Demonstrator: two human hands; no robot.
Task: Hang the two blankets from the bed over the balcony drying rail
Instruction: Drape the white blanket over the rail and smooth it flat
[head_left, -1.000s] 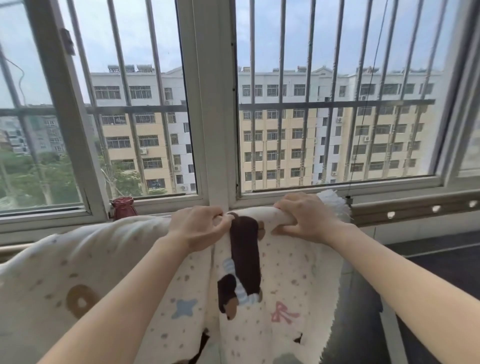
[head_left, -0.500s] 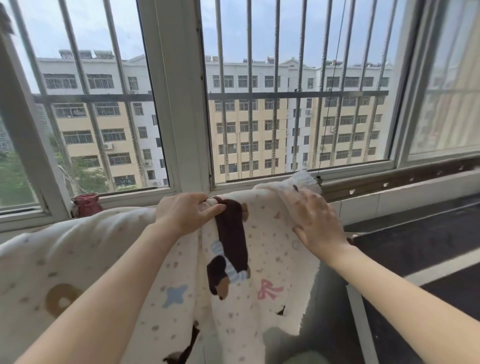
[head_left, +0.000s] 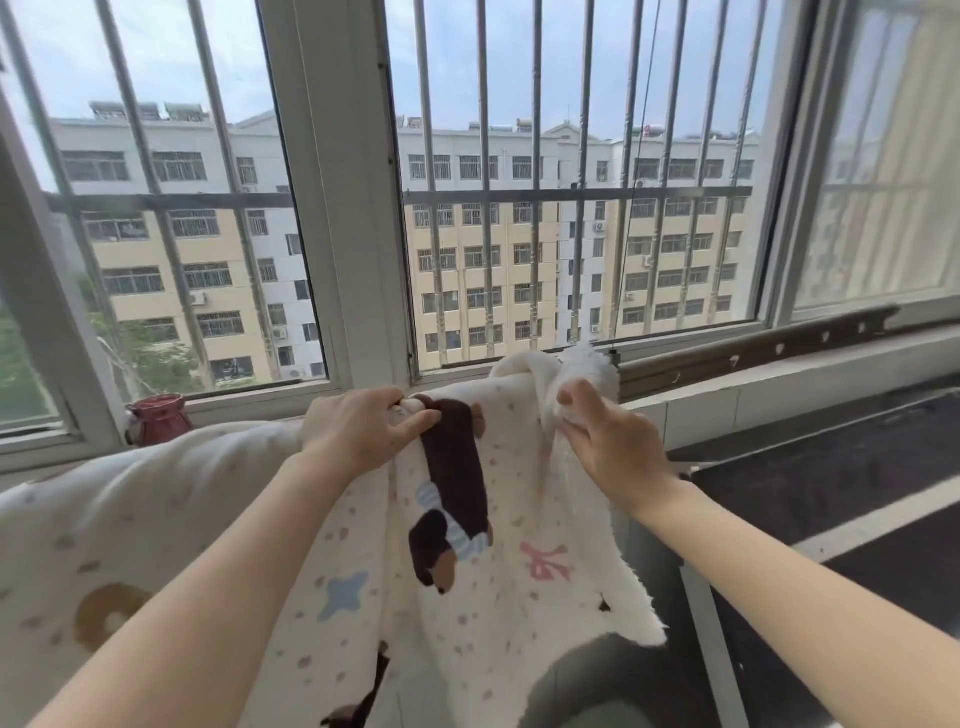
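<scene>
Cream fleece blanket (head_left: 519, 519): is hanging over the drying rail below the window, printed face toward the wearer. It is judged soft, bulky and limp, light enough for two hands, yet liable to creep off the rail if one side is hanging longer. The best holds are along the top fold and at the fluffy side edge.
Window frame (head_left: 332, 208): is standing just behind the rail, its barred panes looking out on apartment blocks.
Floor (head_left: 831, 467): is lying dark at right, crossed by a pale stripe.
Drying rail (head_left: 753, 353): is running bare to the right of the blanket, brown and pierced with holes.
Left hand (head_left: 363, 431): is gripping the top fold, fingers curled over it, thumb pressing on the brown bear print.
Right hand (head_left: 613, 447): is pinching the fluffy edge between thumb and curled fingers.
Red pot (head_left: 158, 418): is sitting on the sill at left, just behind the cloth.
</scene>
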